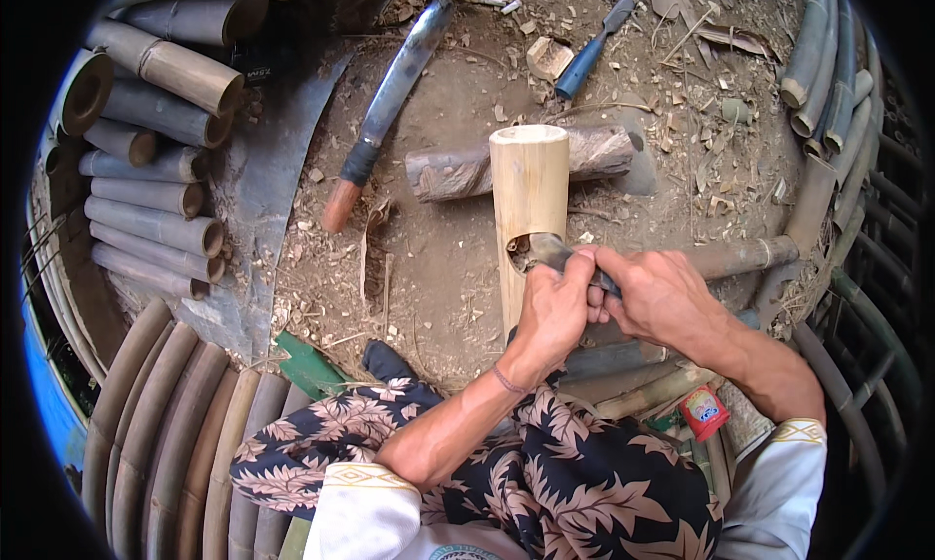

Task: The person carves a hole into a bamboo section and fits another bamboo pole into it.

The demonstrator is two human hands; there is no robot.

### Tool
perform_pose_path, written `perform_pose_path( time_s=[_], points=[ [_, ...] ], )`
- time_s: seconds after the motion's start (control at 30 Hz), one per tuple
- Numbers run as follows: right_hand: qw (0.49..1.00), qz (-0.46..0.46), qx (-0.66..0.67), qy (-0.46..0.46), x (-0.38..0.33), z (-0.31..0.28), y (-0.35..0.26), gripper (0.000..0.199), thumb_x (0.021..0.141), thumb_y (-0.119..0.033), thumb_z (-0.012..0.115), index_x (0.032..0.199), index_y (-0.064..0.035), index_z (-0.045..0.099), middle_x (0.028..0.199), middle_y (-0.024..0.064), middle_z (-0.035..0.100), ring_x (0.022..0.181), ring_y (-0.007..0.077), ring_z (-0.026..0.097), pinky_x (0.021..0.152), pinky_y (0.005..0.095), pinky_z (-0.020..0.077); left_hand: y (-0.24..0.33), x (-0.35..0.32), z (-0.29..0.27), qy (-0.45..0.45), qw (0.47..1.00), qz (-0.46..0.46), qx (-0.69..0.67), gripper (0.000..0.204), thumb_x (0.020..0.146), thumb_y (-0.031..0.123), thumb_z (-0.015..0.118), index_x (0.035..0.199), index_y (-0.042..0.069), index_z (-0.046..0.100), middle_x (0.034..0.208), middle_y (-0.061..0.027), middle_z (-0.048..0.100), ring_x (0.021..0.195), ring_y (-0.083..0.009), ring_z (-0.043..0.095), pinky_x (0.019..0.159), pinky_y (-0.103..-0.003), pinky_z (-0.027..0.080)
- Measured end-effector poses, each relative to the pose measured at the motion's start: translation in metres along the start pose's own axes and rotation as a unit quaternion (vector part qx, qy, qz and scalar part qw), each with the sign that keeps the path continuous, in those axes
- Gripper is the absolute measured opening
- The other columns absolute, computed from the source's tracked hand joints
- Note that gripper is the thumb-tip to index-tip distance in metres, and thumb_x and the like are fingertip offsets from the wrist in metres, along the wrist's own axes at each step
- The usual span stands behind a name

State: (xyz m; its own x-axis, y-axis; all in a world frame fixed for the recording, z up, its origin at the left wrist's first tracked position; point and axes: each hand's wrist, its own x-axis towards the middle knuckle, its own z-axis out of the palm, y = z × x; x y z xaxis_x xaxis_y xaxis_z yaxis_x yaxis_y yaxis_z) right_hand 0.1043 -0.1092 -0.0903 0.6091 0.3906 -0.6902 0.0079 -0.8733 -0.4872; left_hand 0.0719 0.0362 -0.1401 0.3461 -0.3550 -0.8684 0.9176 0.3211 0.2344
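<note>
Bamboo section, pale, stands just ahead of my hands, leaning on a log. My left hand and right hand both grip a knife in its notch.

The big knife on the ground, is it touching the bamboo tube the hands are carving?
Apart. The head view shows bare dirt between the big knife and the upright bamboo tube.

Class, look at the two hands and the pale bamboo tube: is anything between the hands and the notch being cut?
Nothing visible. The left hand and right hand both grip the curved metal blade, whose tip sits in the notch of the pale bamboo tube.
</note>
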Motion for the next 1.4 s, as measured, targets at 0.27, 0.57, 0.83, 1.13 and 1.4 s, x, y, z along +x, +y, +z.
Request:
perform_pose_path(
  time_s=[0.27,0.57,0.83,1.13,1.4],
  points=[
    [0.946,-0.14,-0.255,-0.141,0.042,-0.044,-0.048,0.019,0.076,-0.014,0.068,0.089,-0.0017,0.066,0.075,0.0125,0.071,0.068,0.0278,0.071,0.057,0.0382,0.054,0.009,-0.018,-0.003,-0.004,0.94,-0.014,-0.341,0.032,0.104,0.029,0.044,0.115,0.005,0.06,0.077,0.0012,0.056,0.071,-0.0096,0.051,0.069,-0.028,0.045],
    [0.953,-0.132,-0.242,-0.122,0.055,-0.024,-0.033,0.024,0.087,-0.03,0.062,0.091,-0.0079,0.073,0.069,0.013,0.068,0.068,0.0299,0.07,0.059,0.0424,0.0532,-0.016,-0.025,-0.039,-0.107,0.983,-0.032,-0.145,0.078,0.095,0.072,0.027,0.12,0.003,0.055,0.099,-0.0106,0.065,0.087,-0.0203,0.063,0.085,-0.038,0.051],
    [0.83,0.095,0.52,0.176,-0.03,0.089,-0.041,0.033,0.101,-0.029,0.051,0.091,0.0002,0.063,0.087,0.0138,0.071,0.083,0.0233,0.068,0.071,0.0385,0.0531,-0.024,-0.089,-0.062,-0.125,0.808,0.179,0.547,0.077,0.08,0.021,0.067,0.141,-0.007,0.031,0.12,-0.0288,0.051,0.115,-0.0419,0.054,0.098,-0.045,0.045],
    [0.325,0.03,0.941,-0.094,0.017,0.145,-0.061,0.027,0.103,-0.023,0.051,0.122,-0.0048,0.053,0.117,0.016,0.066,0.081,0.0218,0.069,0.069,0.0361,0.0574,0.138,-0.089,-0.075,-0.156,0.463,0.096,0.867,0.039,0.071,0.021,0.074,0.105,0.007,0.06,0.085,-0.0135,0.067,0.074,-0.0326,0.069,0.065,-0.043,0.056],
    [0.613,0.139,0.777,-0.047,-0.004,0.128,-0.054,0.028,0.102,-0.023,0.052,0.122,-0.0034,0.051,0.116,0.0154,0.066,0.057,0.0178,0.064,0.051,0.0291,0.0536,0.026,-0.089,-0.143,-0.117,0.651,0.182,0.727,0.052,0.068,0.015,0.075,0.116,0.008,0.055,0.09,-0.0135,0.066,0.077,-0.0323,0.068,0.067,-0.041,0.056]
  ],
)
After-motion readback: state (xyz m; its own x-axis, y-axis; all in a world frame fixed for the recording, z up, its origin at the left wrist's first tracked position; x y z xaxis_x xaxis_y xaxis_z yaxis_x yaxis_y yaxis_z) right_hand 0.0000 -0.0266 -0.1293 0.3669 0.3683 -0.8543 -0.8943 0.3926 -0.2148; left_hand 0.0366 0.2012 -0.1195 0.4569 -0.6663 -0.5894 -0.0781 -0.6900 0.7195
